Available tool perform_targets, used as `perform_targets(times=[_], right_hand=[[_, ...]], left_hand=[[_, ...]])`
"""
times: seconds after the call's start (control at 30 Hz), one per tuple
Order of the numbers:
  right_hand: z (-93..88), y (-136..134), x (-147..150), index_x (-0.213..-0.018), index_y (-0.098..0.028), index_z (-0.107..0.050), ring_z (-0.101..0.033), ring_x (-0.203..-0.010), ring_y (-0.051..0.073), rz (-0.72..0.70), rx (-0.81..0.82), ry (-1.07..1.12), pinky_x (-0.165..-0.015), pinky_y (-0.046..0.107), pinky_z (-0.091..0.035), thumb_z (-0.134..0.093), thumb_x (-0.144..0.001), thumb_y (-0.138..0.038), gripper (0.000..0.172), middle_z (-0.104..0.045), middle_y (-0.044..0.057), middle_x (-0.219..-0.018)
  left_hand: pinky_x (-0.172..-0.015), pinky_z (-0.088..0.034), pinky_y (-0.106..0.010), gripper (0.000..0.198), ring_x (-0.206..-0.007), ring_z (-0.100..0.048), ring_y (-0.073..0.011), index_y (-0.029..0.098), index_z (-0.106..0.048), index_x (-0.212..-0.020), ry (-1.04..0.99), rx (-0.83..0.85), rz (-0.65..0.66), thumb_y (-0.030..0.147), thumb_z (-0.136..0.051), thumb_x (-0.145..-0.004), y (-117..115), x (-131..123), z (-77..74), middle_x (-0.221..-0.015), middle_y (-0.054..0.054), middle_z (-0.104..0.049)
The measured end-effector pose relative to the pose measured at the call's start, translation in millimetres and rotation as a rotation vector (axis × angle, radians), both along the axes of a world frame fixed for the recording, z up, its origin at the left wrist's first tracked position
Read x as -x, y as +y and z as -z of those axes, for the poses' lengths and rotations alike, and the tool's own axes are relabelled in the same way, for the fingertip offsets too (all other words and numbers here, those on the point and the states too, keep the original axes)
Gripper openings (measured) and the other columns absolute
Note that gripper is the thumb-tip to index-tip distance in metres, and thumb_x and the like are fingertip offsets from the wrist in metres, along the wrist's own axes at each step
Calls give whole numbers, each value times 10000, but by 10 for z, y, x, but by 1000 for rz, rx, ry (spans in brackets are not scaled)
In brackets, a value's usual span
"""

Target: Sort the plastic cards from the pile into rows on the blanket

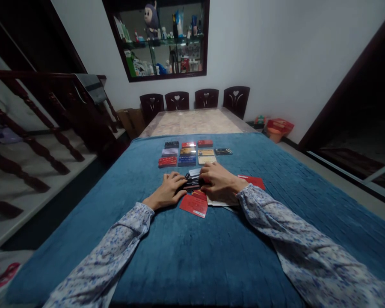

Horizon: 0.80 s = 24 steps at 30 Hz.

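Observation:
Between my two hands is a black card stack with light print, low over the cloth. My left hand closes on its left end, thumb near and fingers on the far side. My right hand grips the right end, its fingers bent over the stack. Under and around them lie loose cards: a red card in front, a pale card just beyond, white cards below my right wrist, and another red card to the right. My right hand hides part of this loose pile.
Beyond my hands stand rows of card stacks, among them a blue stack, a red stack and a black stack. A blue cloth covers the near table. Chairs line the far end; a wooden railing runs left.

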State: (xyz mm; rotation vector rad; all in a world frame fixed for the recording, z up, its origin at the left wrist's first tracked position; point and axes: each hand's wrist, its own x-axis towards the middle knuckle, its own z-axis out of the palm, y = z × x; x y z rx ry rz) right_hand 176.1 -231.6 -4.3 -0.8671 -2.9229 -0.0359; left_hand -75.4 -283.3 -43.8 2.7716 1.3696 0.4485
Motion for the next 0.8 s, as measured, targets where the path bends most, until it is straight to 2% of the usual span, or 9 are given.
perform_targets(times=[0.23,0.47,0.63,0.8], right_hand=[[71,60,13,-913,-172,-764,-513,-1025,276,-60,-5,16,-819,383,-316,-693,-792,-307,195,-740,112,-1035],[166,147,14,-877,-174,-753,-505,-936,237,-161,-39,54,-780,361,-307,-676,-824,-290,149,-718,98,-929],[198,134,35,-905,-177,-755,-491,-908,223,-193,-43,88,-767,353,-304,-684,-835,-279,142,-707,85,-901],[227,112,47,-964,-190,-765,-496,-950,237,-171,-62,124,-796,361,-325,-687,-831,-260,170,-712,94,-973]], left_hand=[[-990,-392,-513,310,-1220,-501,-314,194,-672,-1245,-6,-69,72,300,-567,-973,23,37,23,-1267,-126,-681],[-974,-418,-485,208,-1184,-525,-297,190,-716,-1089,12,-109,156,263,-563,-969,25,78,-31,-1168,-109,-701],[-967,-420,-455,177,-1098,-551,-257,189,-725,-1035,-58,-97,144,234,-581,-941,33,83,-9,-1112,-93,-710],[-954,-412,-470,252,-1151,-534,-287,192,-695,-1134,-47,-70,86,253,-639,-896,42,65,7,-1219,-102,-689]])
